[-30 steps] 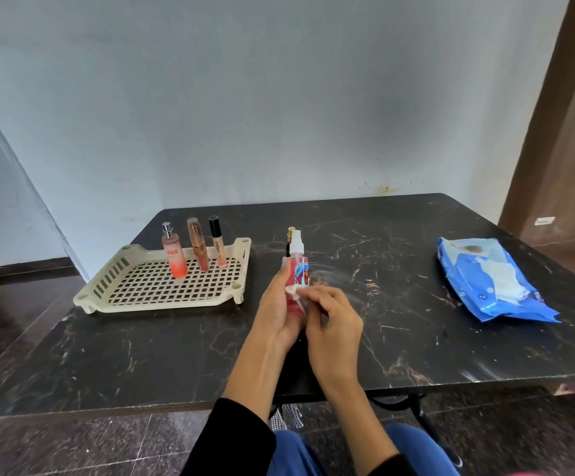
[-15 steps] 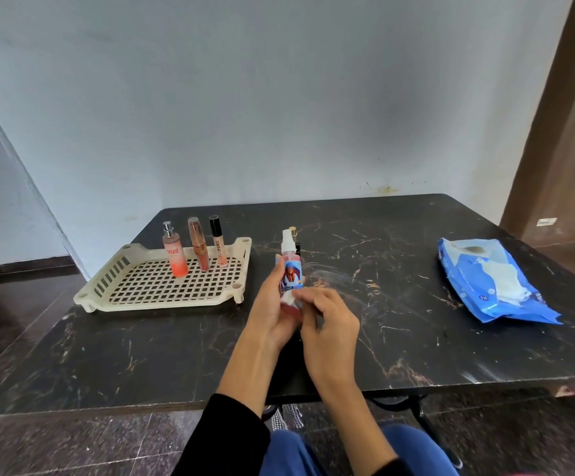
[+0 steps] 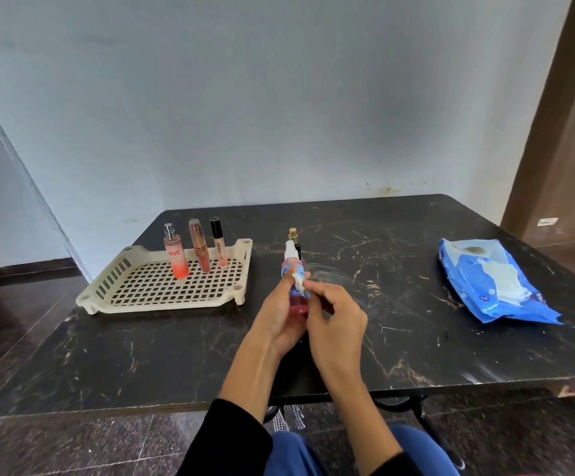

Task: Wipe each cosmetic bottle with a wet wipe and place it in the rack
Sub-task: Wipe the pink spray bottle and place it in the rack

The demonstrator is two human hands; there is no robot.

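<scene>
Left hand (image 3: pixel 280 317) fingers grip the pink spray bottle (image 3: pixel 294 285); right hand (image 3: pixel 335 321) fingers pinch a wipe (image 3: pixel 298 281) against it. A gold-capped bottle (image 3: pixel 293 237) stands directly behind; the rack (image 3: pixel 107 297) is well left.

On the table (image 3: pixel 176 355), a rack (image 3: pixel 162 304) at left holds three bottles (image 3: pixel 198 250) along its back, a wipes pack (image 3: pixel 492 280) lies at right, and both hands (image 3: pixel 313 317) hold a bottle (image 3: pixel 294 286) between them.

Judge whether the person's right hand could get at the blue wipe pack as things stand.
Probably yes: bare table lies between the right hand and the wipe pack, though that hand now pinches a wipe.
</scene>
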